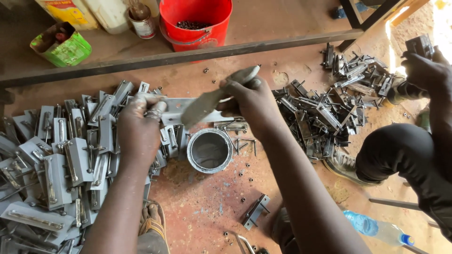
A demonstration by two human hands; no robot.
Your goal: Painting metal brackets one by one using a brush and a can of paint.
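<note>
My left hand [139, 127] grips a flat metal latch plate [181, 107] and holds it level above an open tin of silver-grey paint [209, 150]. My right hand [252, 101] is shut on a paint-caked brush [212, 99] whose bristles lie across the plate. Silver-painted latch plates are heaped at my left [56, 160]. A pile of darker bare latch parts [325, 113] lies to the right of my right hand.
A red bucket [195, 21] holding small dark pieces, a green box [61, 44] and a can [142, 21] stand beyond a metal bar. Another person sits at right, their hand [423, 70] on a latch. A water bottle [376, 229] and loose nuts lie on the floor.
</note>
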